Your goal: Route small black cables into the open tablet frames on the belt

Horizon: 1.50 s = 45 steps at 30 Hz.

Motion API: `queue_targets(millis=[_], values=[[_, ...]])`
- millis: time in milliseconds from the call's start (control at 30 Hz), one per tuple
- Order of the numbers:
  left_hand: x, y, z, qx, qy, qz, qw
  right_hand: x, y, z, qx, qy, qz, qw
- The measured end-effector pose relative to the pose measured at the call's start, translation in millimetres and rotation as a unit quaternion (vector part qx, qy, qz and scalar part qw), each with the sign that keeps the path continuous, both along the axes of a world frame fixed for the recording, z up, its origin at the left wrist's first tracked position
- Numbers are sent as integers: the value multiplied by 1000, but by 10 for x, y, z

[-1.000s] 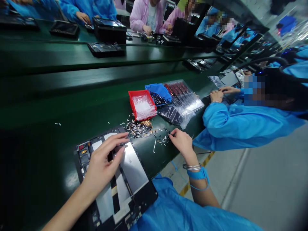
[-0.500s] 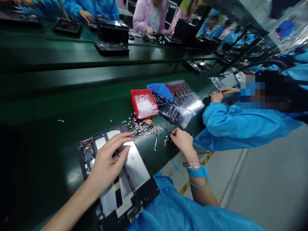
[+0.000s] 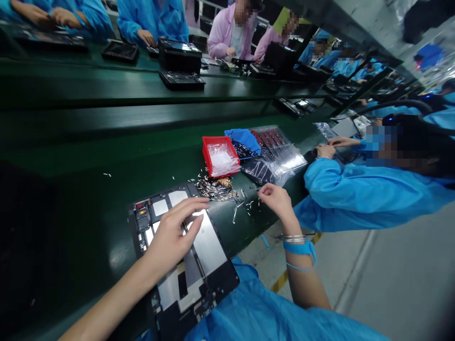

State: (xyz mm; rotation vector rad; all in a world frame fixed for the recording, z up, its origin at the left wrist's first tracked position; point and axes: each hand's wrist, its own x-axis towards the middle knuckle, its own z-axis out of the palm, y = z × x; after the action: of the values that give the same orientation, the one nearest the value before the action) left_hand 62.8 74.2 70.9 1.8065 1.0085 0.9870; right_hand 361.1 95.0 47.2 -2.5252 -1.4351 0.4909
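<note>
An opened tablet point(image 3: 213, 244), with silver battery panels and exposed circuit parts, lies at the table's near edge. My left hand point(image 3: 177, 232) rests over its middle, fingers stretched out and thumb apart, gripping nothing. Right of the tablet, my right hand point(image 3: 277, 203) hovers by the table edge with thumb and forefinger pinched together. Whatever is between those fingertips is too small to make out. Scattered small strips point(image 3: 240, 206) lie just left of this hand. Beyond the tablet's top corner is a heap of small metallic and black parts point(image 3: 216, 189).
Behind the heap stand a red bin point(image 3: 206, 158) of clear plastic pieces and a blue bin point(image 3: 232, 132) of black parts. Beside them lie a clear tray of reddish parts point(image 3: 272, 139) and a dark plastic bag point(image 3: 265, 171). A co-worker's blue sleeve point(image 3: 337, 184) is close on the right.
The camera view has shifted, so the whole scene sits further right and slightly lower. My right hand has moved a little away from me, its fingers pinched. My left hand stays over the tablet.
</note>
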Motion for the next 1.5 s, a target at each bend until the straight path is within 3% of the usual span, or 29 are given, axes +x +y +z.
queue_targets(millis=[233,467,567,733,800,867,967,1100,1267,1500], values=[[14,-14,-12,-10,-5,-7,1000,-1,19,-201,70,141,28,987],[4,1,-3,-14,0,-7,1000,61,-71,-168,179,143,-20,973],[14,-6,0,-20,-4,-11,1000,-41,-64,-143,244,167,-47,954],[75,-37,-16,-96,-32,-17,995,-705,-88,26,270,341,14,901],[105,-51,-22,-175,-79,-16,981,-1039,-120,123,259,488,60,831],[125,-55,-27,-266,-151,-17,952,-1311,-160,201,269,532,101,797],[124,-33,-21,-333,-229,-3,915,-1525,-201,253,343,460,160,803],[84,13,23,-322,-231,0,918,-1524,-170,252,444,290,263,806],[42,42,40,-305,-222,-1,926,-1408,-88,257,473,166,371,781],[37,55,-51,-338,-281,23,898,-1393,-42,212,505,79,408,756]])
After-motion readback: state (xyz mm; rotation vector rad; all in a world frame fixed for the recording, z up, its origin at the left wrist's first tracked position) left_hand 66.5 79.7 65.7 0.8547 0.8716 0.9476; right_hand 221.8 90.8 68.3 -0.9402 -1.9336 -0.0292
